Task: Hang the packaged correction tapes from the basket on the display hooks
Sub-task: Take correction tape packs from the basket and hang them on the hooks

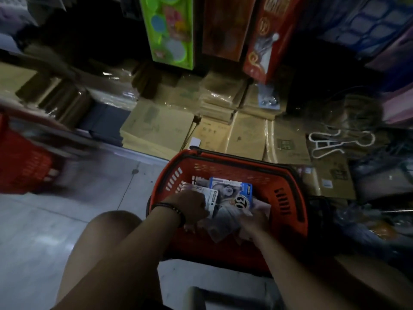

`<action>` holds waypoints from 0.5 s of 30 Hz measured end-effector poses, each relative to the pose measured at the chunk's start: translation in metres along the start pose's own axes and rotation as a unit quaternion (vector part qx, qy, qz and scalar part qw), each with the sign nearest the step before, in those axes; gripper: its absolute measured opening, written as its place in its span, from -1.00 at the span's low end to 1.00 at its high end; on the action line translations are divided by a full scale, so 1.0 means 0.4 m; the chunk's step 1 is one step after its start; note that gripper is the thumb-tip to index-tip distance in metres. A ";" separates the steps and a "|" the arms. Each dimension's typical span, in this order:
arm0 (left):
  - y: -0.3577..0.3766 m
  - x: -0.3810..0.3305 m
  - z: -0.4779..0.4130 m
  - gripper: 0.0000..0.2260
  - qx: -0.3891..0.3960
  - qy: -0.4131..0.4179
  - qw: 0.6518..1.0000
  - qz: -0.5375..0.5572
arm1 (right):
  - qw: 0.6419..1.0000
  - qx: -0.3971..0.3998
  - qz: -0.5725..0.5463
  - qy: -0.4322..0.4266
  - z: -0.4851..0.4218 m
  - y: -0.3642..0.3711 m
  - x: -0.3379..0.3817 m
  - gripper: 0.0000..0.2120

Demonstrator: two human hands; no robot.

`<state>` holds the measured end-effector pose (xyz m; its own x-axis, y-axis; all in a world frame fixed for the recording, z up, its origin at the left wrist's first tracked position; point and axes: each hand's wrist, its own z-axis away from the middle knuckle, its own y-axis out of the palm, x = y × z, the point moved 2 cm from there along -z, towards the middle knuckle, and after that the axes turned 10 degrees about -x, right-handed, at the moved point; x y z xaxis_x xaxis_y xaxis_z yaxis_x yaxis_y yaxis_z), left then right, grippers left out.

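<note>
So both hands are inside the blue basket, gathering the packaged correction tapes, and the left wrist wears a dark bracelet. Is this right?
Not quite: the basket is red-orange, not blue, as the head view shows. Both the left hand and right hand are inside it on the packaged correction tapes, and the left wrist does wear a dark bracelet.

Red basket (288, 204) stands on the floor (44, 220), holding packaged correction tapes (232, 193). Left hand (192, 206), bracelet at the wrist, is inside the basket with fingers closed on a white-carded pack (212, 199). Right hand (254, 222) lies among the packs; its grip is blurred. A second red basket (24, 164) sits well apart at left. Wrapped cardboard bundles (161, 124) lie beyond.
</note>
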<state>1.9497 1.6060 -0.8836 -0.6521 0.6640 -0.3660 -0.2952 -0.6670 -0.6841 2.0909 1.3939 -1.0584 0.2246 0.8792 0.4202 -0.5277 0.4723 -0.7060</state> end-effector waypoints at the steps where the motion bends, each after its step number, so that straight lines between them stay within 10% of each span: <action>1: -0.005 -0.002 -0.009 -0.63 -0.003 -0.002 1.000 0.001 | 1.000 -0.007 -0.004 0.007 -0.089 0.048 -0.057 -0.63; 4: -0.021 -0.010 -0.025 -0.64 -0.003 -0.005 1.000 0.003 | 0.999 -0.011 0.002 0.033 -0.236 0.130 -0.138 -0.34; 10: -0.016 -0.015 -0.045 -0.60 0.016 -0.015 1.000 -0.007 | 0.997 -0.013 -0.047 0.060 -0.028 0.016 0.079 -0.75; 15: -0.002 -0.023 -0.060 -0.57 0.021 -0.006 1.000 -0.017 | 0.989 0.039 -0.130 0.066 -0.109 0.067 0.031 -0.71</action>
<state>1.9727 1.6086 -0.8946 -0.6495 0.6822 -0.3359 -0.3452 -0.6581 -0.6691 2.1154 1.4201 -1.0969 0.4628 0.7317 0.5004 -0.4986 0.6817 -0.5355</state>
